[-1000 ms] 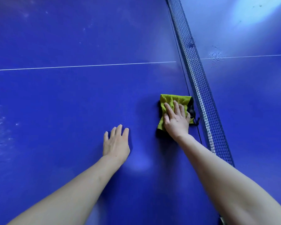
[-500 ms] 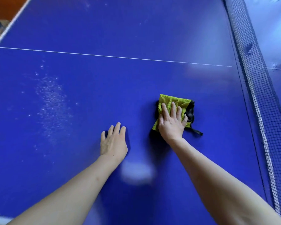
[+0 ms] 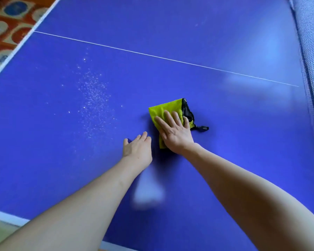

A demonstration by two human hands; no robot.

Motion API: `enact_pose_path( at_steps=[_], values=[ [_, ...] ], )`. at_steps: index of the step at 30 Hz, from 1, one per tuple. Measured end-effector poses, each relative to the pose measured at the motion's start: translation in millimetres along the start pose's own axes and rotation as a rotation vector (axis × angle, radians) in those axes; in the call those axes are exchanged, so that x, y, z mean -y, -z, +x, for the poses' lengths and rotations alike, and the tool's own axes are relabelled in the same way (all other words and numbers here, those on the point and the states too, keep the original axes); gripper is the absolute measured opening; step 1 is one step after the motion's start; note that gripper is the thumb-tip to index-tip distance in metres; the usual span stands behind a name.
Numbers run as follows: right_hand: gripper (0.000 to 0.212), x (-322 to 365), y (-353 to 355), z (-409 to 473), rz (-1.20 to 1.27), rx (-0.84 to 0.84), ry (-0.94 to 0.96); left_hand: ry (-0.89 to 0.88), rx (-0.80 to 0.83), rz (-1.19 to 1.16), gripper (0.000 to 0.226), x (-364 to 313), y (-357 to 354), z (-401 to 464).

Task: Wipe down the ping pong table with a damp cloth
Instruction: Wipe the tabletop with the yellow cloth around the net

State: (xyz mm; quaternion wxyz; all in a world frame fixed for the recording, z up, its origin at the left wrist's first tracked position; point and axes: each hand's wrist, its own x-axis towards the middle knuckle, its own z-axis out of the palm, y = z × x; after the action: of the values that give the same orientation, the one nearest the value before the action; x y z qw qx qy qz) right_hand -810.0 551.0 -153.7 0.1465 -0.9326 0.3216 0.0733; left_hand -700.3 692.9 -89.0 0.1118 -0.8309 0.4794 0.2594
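Note:
The blue ping pong table [image 3: 225,42] fills the view. A folded yellow-green cloth [image 3: 166,108] with a black edge and strap lies on it near the middle. My right hand [image 3: 174,133] presses flat on the cloth with straight fingers. My left hand [image 3: 137,148] rests flat on the bare table just left of the cloth, palm down, holding nothing. A patch of white specks [image 3: 93,98] is scattered on the surface to the left of both hands.
The net [image 3: 312,42] runs along the right side. A white centre line [image 3: 152,55] crosses the table beyond the cloth. The white-edged left end of the table [image 3: 16,49] borders a patterned red rug [image 3: 5,24]. The near edge [image 3: 5,217] lies at lower left.
My right hand has slid the cloth leftward, away from the net and toward the specks. My view has swung left, showing the table's end and the rug. My left hand stayed flat on the table.

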Motion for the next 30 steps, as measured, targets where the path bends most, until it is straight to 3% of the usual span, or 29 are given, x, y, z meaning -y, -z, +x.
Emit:
enact_pose_path(
  at_steps=[5,10,16,23,30],
  values=[
    [0.054,-54,-1,-40,-0.066,0.007,0.253,0.048,-0.025,0.089,0.052,-17,3,-5],
    [0.053,-130,7,-89,-0.122,-0.006,0.266,0.017,-0.145,0.072,0.047,-64,-6,-20],
    [0.053,-234,16,-162,-0.096,-0.072,0.095,-0.139,-0.168,0.11,0.064,-173,-21,-31],
    [0.053,-357,24,-247,-0.057,-0.12,-0.208,-0.296,-0.173,0.163,0.063,-297,-38,-39],
    [0.057,-350,11,-278,0.131,-0.208,-0.611,-0.337,-0.197,0.173,0.066,-344,-61,-49]
  ],
)
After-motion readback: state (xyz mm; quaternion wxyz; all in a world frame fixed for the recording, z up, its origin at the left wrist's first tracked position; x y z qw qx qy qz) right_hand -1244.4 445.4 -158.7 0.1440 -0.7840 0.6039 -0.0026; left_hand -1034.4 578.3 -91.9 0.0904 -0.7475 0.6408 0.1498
